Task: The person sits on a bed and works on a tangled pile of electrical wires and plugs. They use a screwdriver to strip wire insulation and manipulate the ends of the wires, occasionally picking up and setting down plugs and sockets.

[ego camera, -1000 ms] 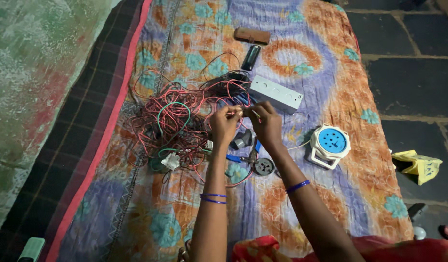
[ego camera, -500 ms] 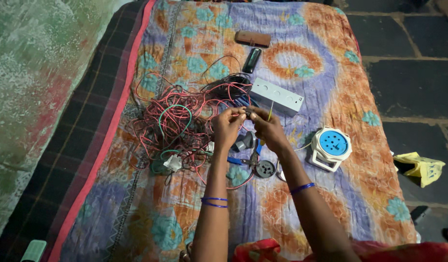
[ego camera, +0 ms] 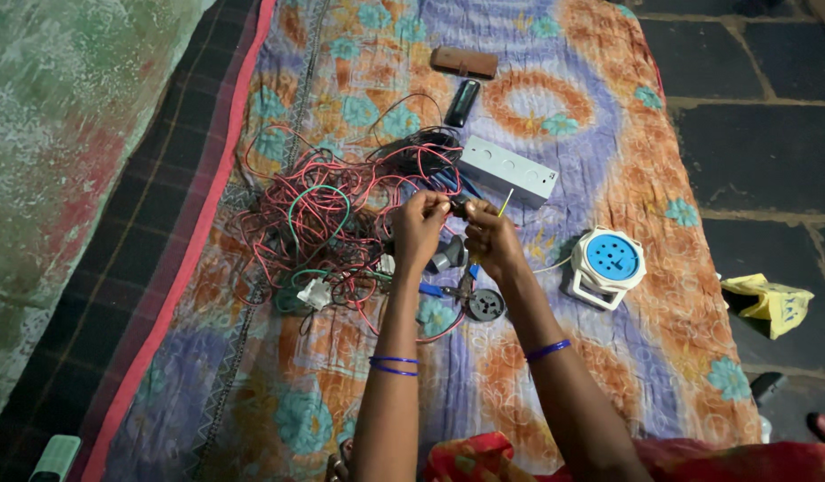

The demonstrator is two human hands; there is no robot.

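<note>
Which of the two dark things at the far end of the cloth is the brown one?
The flat brown case, lying farthest away; the black one beside it is slimmer and nearer the wires.

Two bare forearms rise from the bottom centre of the frame, with no sleeves in view. The left arm (ego camera: 390, 393) wears two thin blue bangles (ego camera: 393, 364) just below mid-forearm, lying close together. The right arm (ego camera: 564, 402) wears a single blue bangle (ego camera: 546, 350), tilted across the forearm. The left hand (ego camera: 420, 230) and right hand (ego camera: 491, 239) show no rings or gloves. At the bottom edge lies red clothing (ego camera: 645, 460) with patches of yellow and orange.
</note>
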